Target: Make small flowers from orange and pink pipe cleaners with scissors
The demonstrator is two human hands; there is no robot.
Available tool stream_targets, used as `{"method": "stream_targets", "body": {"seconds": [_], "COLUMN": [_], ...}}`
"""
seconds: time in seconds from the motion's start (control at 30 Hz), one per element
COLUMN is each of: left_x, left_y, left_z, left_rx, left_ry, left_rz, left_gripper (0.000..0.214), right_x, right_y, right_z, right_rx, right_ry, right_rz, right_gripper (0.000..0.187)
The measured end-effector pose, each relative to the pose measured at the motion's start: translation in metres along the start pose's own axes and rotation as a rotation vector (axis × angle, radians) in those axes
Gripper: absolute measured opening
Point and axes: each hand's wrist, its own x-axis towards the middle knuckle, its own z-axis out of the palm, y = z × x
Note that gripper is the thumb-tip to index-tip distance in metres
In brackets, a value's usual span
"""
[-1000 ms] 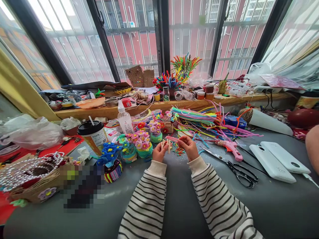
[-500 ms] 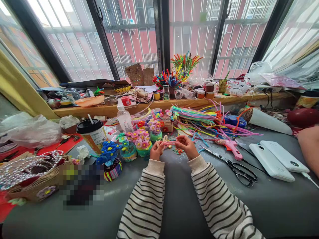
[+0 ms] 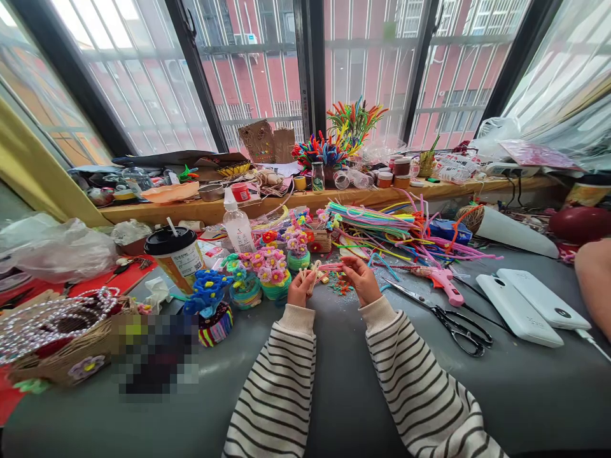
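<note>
My left hand (image 3: 300,288) pinches a cream pipe cleaner (image 3: 315,270) bent into loops. From it a pink pipe cleaner (image 3: 330,268) stretches across to my right hand (image 3: 361,280), whose thumb and fingers are closed on its other end. Small scraps of coloured pipe cleaner (image 3: 341,287) lie on the grey table between and behind the hands. Left of my left hand stand little pots of pipe-cleaner flowers, among them a pink bunch (image 3: 267,264) and a blue one (image 3: 210,291). Black-handled scissors (image 3: 442,312) lie open to the right of my right hand.
Behind the hands lies a heap of pipe cleaners (image 3: 377,219). A pink glue gun (image 3: 446,283) and two white power banks (image 3: 520,308) are at right. A lidded cup (image 3: 174,254) and a clear bottle (image 3: 237,226) stand at left. Another person's arm (image 3: 594,280) shows at the right edge.
My right hand has shifted slightly right, away from my left, and the pink pipe cleaner spans a wider gap. The left hand has hardly moved.
</note>
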Motion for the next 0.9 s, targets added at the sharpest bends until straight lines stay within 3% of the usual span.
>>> {"method": "stream_targets", "body": {"seconds": [0.4, 0.6, 0.9], "left_x": [0.000, -0.003, -0.001], "left_y": [-0.005, -0.003, -0.006], "left_z": [0.002, 0.006, 0.004], "left_rx": [0.139, 0.213, 0.303], "left_ry": [-0.026, -0.061, -0.208], "left_rz": [0.056, 0.110, 0.091], "left_gripper": [0.023, 0.022, 0.022], "right_x": [-0.004, -0.006, -0.007], "right_y": [-0.001, 0.001, 0.002], "right_z": [0.001, 0.005, 0.009], "right_rx": [-0.546, -0.675, -0.661], "right_ry": [-0.212, -0.175, -0.062], "right_rz": [-0.197, -0.292, -0.282], "right_gripper": [0.023, 0.023, 0.018]}}
